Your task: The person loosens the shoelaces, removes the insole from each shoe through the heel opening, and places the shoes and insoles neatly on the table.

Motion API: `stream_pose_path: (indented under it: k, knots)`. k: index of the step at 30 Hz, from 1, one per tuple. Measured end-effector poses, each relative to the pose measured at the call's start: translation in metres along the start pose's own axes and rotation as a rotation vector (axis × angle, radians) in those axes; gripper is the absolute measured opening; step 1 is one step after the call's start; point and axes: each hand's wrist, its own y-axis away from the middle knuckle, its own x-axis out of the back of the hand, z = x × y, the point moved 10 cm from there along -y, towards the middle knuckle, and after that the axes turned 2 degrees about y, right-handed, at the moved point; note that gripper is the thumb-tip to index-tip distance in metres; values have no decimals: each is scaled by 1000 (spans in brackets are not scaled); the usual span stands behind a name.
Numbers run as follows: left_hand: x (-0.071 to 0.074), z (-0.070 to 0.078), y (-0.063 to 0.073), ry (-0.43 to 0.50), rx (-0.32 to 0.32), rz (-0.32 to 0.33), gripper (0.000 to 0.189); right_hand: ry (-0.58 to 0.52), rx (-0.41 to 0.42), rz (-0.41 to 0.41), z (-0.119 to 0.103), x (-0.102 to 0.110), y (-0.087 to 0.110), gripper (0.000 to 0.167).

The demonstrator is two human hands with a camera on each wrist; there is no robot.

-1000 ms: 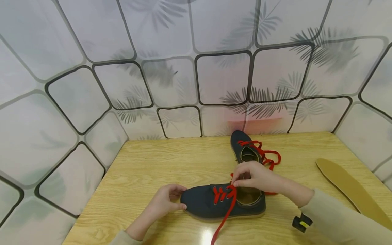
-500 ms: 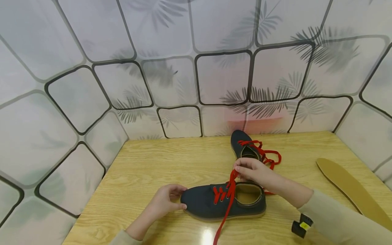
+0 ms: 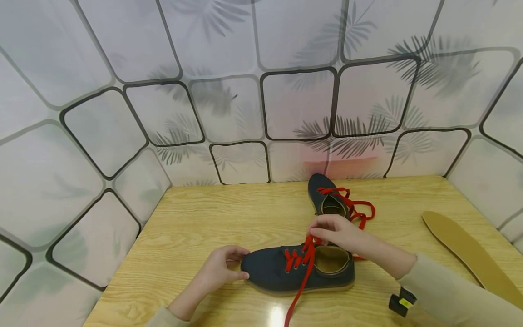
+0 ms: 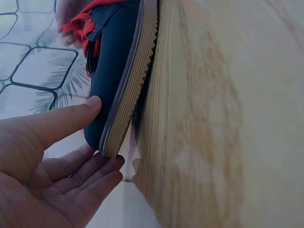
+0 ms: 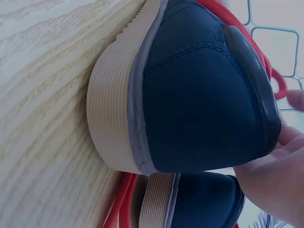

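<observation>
A dark navy shoe [image 3: 265, 272] with a tan ribbed sole lies upright on the table, its toe to the left. My left hand [image 3: 216, 270] holds the toe end; in the left wrist view its thumb is on the upper and its fingertips touch the sole's edge. Above the shoe's tongue, my right hand [image 3: 339, 231] pinches the red shoelace [image 3: 305, 277]. One long lace strand hangs across the shoe's near side towards the table's front. In the right wrist view the heel [image 5: 199, 104] covers much of the frame and hides the right fingertips.
A second navy shoe [image 3: 316, 184] with loose, looped red laces [image 3: 363, 203] stands behind, close to the right hand. A tan insole [image 3: 470, 254] lies at the right of the wooden table [image 3: 196, 213]. Patterned cloth walls [image 3: 241, 109] enclose the back and sides.
My right hand lifted up from the shoe's opening with the lace, then came down a little leftwards. The lace strand shifted slightly. My left hand and the shoe stayed put.
</observation>
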Motion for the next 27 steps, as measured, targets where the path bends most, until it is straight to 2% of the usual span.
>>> stream_pose_path:
  k: [11, 20, 27]
  knots:
    - [1, -1, -2, -29, -4, 4, 48, 223, 106, 2, -15, -7, -1, 10]
    - [0, -2, -1, -26, -8, 1, 49, 237, 191, 8, -18, -5, -1, 7]
    - [-1, -4, -3, -47, 1, 2, 47, 203, 157, 84, -13, 4, 0, 5]
